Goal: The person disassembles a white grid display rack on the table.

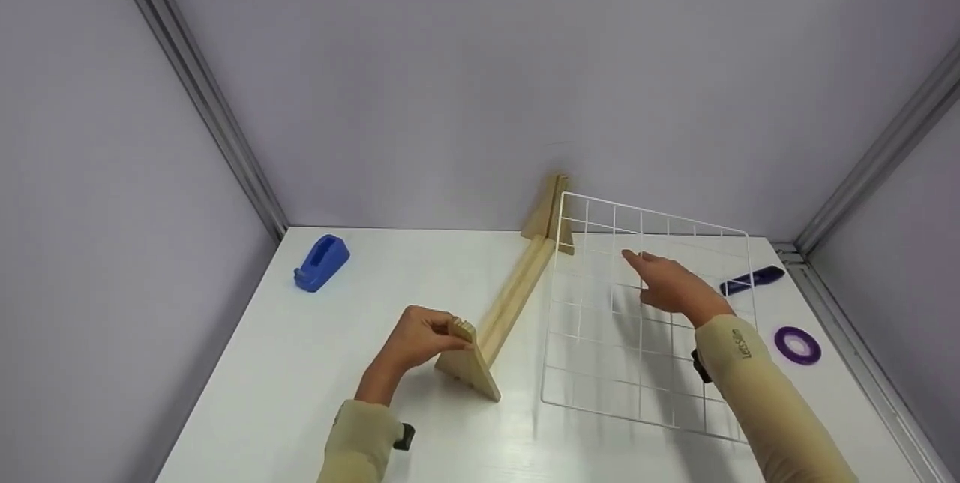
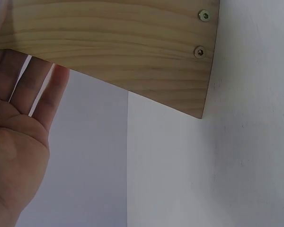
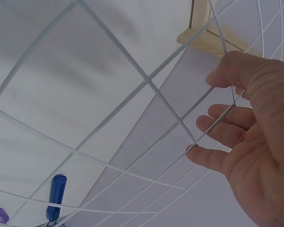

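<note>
In the head view, your right sleeve (image 1: 772, 400) lies nearest, at the near right. Your right grip (image 1: 670, 286) holds the white wire grid (image 1: 640, 340), which stands tilted over the right of the worktop (image 1: 300, 363). Your left grip (image 1: 421, 337) pinches the top of the near end piece (image 1: 469, 372) of the wooden stand (image 1: 517, 295); the stand runs toward the far wall, left of the grid. A blue tape dispenser (image 1: 322, 263) sits far left; a dark blue tool (image 1: 752, 280) and a purple ring (image 1: 781, 344) lie at the right.

In the left wrist view, your fingers go behind the end piece, beside its slanted edge; two bolts (image 2: 199, 52) show in its face.

In the right wrist view, your thumb (image 3: 227, 71) and fingers (image 3: 222, 130) close around the grid's wires. You cannot tell whether the grid touches the stand's far end.
</note>
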### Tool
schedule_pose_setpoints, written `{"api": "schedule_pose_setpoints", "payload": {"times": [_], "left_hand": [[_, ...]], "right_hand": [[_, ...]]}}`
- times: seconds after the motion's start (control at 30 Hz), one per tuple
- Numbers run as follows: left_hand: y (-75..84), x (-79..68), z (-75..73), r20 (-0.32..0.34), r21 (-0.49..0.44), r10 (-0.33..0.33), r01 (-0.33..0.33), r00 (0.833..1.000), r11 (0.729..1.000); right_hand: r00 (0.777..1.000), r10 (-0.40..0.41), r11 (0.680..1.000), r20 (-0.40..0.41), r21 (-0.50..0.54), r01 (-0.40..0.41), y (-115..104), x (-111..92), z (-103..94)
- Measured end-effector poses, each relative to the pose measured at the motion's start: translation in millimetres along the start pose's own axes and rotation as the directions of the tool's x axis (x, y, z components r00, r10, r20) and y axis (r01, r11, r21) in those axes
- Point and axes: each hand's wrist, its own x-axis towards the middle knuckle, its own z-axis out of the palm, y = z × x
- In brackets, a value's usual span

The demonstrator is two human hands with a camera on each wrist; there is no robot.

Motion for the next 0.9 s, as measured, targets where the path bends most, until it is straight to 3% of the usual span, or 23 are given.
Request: {"api": "schedule_pose_setpoints", "payload": {"times": [0.47, 0.9], "left_hand": [[6.4, -7.1, 9.4, 0.021, 0.094, 0.031, -0.033, 0.999, 0.995], [12.5, -14.4, 14.8, 0.038, 0.104, 0.066, -0.070, 0.997, 0.992]], "right_hand": [[0.999, 0.021, 0.999, 0.046, -0.037, -0.019, -4, 2, 0.0], [0.999, 0.005, 0.993, 0.048, -0.122, 0.001, -7, 6, 6.4]]}}
